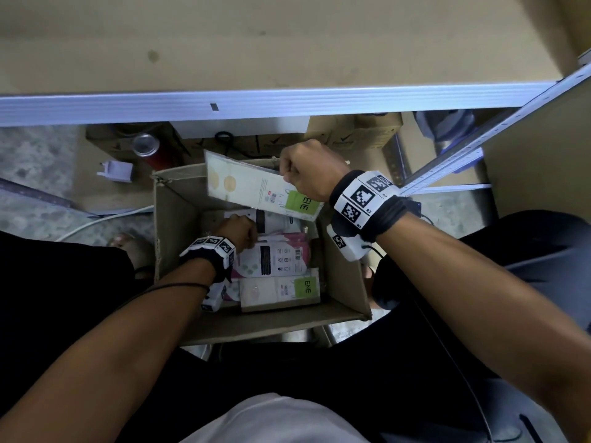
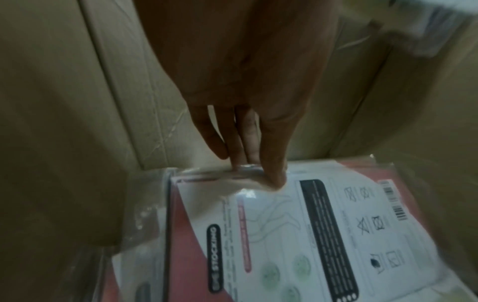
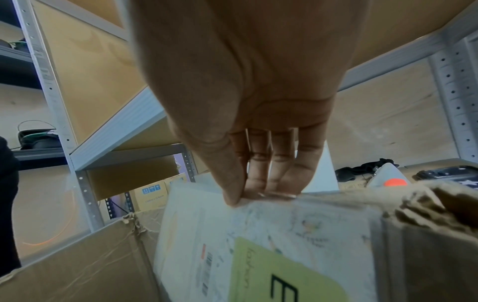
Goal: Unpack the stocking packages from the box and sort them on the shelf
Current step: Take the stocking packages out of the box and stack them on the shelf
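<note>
An open cardboard box (image 1: 172, 231) stands on the floor below a shelf board (image 1: 287, 43). My right hand (image 1: 284, 174) pinches the top edge of a cream stocking package with a green label (image 1: 256, 190) and holds it tilted over the box's far side. In the right wrist view the thumb and fingers (image 3: 271, 183) clamp that package (image 3: 271, 235). My left hand (image 1: 254, 233) is down inside the box, and its thumb and fingers (image 2: 245, 147) pinch the upper edge of a pink and white package (image 2: 284, 235). A second cream package (image 1: 278, 290) lies at the near end.
The shelf's metal front rail (image 1: 287, 102) runs across above the box, and a slanted upright (image 1: 479, 145) stands at right. Under the shelf are a can (image 1: 146, 145), a white plug (image 1: 116, 171) and brown cartons (image 1: 361, 129). A white cable (image 1: 105, 219) crosses the floor at left.
</note>
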{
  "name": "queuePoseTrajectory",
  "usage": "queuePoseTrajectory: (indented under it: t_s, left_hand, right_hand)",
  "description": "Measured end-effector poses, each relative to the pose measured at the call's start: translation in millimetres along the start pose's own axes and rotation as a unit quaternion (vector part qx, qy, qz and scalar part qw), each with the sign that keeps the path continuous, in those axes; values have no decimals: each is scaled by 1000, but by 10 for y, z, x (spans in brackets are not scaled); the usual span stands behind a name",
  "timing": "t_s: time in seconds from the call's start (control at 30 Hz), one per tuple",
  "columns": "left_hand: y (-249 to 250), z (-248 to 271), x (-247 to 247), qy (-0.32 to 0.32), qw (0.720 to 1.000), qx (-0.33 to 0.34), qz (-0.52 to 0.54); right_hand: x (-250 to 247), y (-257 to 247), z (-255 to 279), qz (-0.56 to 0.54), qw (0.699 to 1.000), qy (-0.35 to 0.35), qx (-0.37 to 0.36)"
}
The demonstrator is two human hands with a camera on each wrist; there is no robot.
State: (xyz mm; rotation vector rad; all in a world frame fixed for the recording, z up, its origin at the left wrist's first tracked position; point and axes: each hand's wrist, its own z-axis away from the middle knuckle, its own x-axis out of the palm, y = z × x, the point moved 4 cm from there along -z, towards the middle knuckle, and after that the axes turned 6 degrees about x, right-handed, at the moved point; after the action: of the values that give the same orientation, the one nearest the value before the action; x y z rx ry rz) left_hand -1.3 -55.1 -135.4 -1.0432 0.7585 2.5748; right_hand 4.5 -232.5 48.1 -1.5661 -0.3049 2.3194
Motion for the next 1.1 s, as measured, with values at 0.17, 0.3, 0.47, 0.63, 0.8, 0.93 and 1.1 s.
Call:
queuePoseTrajectory:
  t_s: [0.17,0.3,0.47,0.63,0.8,0.93,1.1]
  left_hand:
    - [166,172,-143,8,1000,21,17]
    - [336,335,-243,37,998,42,41]
    - [471,529,-391,73,994,68,54]
    - [560,797,-608,91,991,100,5]
    - [647,1130,-863,130,981,140,27]
    - [723,1459,-1178,164,974,151,35]
    - [820,1858,-1678,197,963,183,28]
  right_hand:
    - [50,-62,-32,33,999,0,3]
    - [103,-92,-24,66,998,18,-1]
    - [161,-185,51,99,995,33,-1]
    - [210,-261,248,126,991,52,0]
    - [42,-358,473,129,988,87,4]
    - [-218,-443,665,118,988,104,3]
    - [-635,-543,911,123,984,131,-4]
